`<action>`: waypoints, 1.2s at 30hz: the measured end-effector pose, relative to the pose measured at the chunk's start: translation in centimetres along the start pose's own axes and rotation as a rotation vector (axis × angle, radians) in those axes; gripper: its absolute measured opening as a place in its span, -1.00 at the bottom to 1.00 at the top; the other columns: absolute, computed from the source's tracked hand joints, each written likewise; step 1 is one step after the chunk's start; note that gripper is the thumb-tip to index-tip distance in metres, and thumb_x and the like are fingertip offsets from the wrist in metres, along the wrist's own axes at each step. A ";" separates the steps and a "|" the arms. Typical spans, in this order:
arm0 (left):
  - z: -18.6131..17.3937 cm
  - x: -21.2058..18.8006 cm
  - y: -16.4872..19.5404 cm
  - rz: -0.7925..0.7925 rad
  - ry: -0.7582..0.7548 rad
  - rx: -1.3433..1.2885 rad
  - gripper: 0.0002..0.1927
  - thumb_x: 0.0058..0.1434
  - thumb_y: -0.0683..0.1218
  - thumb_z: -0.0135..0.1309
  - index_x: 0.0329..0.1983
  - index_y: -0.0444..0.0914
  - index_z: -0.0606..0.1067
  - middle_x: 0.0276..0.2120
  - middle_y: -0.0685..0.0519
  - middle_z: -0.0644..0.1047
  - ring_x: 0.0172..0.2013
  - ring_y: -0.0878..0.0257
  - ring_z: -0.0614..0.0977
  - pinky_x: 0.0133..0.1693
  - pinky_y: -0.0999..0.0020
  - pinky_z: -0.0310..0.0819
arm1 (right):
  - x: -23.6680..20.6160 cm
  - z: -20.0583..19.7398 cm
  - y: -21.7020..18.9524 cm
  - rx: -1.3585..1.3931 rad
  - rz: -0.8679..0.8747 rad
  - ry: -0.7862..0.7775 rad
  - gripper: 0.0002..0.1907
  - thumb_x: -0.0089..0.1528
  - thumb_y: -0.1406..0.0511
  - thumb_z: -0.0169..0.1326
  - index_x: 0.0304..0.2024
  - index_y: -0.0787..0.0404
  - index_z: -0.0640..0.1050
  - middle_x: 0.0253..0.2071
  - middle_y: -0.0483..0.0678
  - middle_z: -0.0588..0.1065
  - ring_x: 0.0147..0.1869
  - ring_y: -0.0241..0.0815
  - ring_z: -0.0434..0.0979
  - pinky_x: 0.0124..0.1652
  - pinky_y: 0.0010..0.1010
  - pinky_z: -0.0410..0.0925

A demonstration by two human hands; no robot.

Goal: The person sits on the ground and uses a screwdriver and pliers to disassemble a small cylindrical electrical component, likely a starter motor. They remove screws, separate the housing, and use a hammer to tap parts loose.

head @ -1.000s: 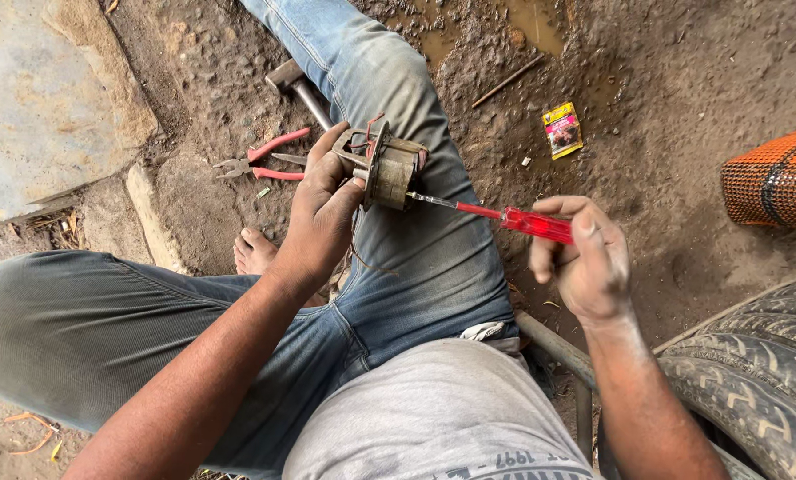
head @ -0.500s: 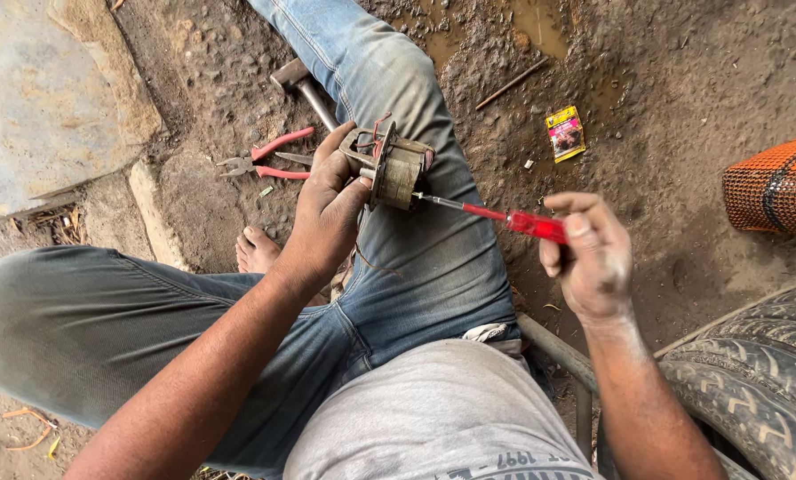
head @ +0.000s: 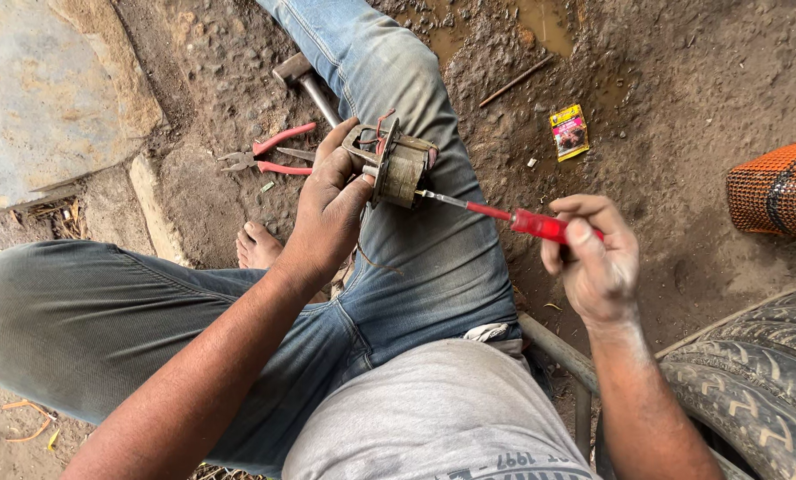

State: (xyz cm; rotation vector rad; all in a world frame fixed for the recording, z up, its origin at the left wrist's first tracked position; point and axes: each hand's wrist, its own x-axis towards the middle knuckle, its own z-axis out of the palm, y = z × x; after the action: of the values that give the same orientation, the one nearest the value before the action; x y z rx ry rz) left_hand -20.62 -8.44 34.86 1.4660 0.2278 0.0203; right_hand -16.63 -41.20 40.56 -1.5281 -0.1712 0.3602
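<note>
On a muddy dirt floor [head: 682, 80], a seated person steadies a round, rusty metal motor part [head: 398, 169] on a jeans-clad thigh, left hand [head: 331, 200] in a grip wrapped around it. The right hand [head: 593, 258] pinches a red-handled screwdriver [head: 513, 218], its tip touching the part. Red-handled pliers [head: 269, 156] and a hammer [head: 305, 80] lie just left; a tyre [head: 762, 382] crowds the right edge, beside an orange mesh object [head: 780, 187].

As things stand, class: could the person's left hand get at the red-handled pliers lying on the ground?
Probably yes, once freed. The left hand grips the metal part resting on the thigh; the pliers lie just beyond it on bare dirt, nothing between, beside the hammer.
</note>
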 end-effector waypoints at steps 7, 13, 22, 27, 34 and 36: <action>-0.1 0.0 0.1 -0.008 -0.001 0.025 -0.83 0.31 -0.17 -0.06 -0.15 -0.37 0.48 0.49 -0.25 0.16 0.40 0.03 0.31 0.33 0.22 0.20 | 0.2 0.2 0.1 -0.022 0.012 0.030 -0.80 0.45 0.34 -0.06 0.07 0.33 0.43 -0.42 -0.06 0.42 -0.47 -0.31 0.37 -0.47 -0.47 0.30; 0.0 0.0 0.1 -0.047 0.002 0.009 -0.82 0.28 -0.15 -0.06 -0.19 -0.37 0.48 0.48 -0.26 0.15 0.38 0.00 0.33 0.28 0.23 0.25 | -0.1 0.1 0.4 0.024 0.049 0.072 -0.79 0.48 0.30 -0.08 0.06 0.33 0.46 -0.49 -0.08 0.44 -0.46 -0.32 0.41 -0.47 -0.47 0.33; -0.1 -0.1 0.3 -0.015 0.002 0.080 -0.82 0.29 -0.16 -0.07 -0.20 -0.38 0.48 0.48 -0.29 0.17 0.44 -0.02 0.29 0.34 0.19 0.18 | 0.0 0.2 0.1 0.044 -0.011 0.080 -0.60 0.27 0.33 0.07 0.15 0.26 0.36 -0.15 -0.06 0.46 -0.20 -0.28 0.47 -0.28 -0.40 0.41; 0.0 -0.2 0.3 0.012 0.002 0.094 -0.81 0.30 -0.17 -0.06 -0.16 -0.38 0.50 0.47 -0.28 0.18 0.44 -0.02 0.29 0.37 0.19 0.14 | 0.5 0.6 0.0 0.210 -0.014 0.073 -0.66 0.40 0.28 0.09 0.13 0.34 0.40 -0.33 0.00 0.48 -0.37 -0.27 0.49 -0.36 -0.44 0.41; 0.0 -0.1 0.3 -0.005 -0.005 0.088 -0.84 0.30 -0.18 -0.05 -0.17 -0.37 0.48 0.48 -0.24 0.17 0.40 0.02 0.33 0.33 0.22 0.21 | 1.6 2.0 0.3 0.556 0.078 0.058 -0.79 0.37 0.29 0.20 -0.08 0.31 0.52 -0.37 -0.04 0.48 -0.33 -0.24 0.51 -0.34 -0.41 0.39; 0.0 -0.1 0.2 -0.021 -0.008 0.036 -0.85 0.31 -0.17 -0.05 -0.20 -0.37 0.47 0.49 -0.23 0.15 0.40 0.02 0.33 0.29 0.22 0.26 | 2.4 3.0 -0.1 0.493 0.015 0.137 -0.77 0.42 0.21 0.16 -0.12 0.27 0.54 -0.38 -0.04 0.49 -0.32 -0.21 0.51 -0.30 -0.36 0.41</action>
State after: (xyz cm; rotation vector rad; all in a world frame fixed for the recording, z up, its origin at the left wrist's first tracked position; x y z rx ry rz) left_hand -20.74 -8.46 35.09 1.4992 0.2386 -0.0069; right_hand -15.40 -37.59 40.55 -1.0621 0.0372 0.2820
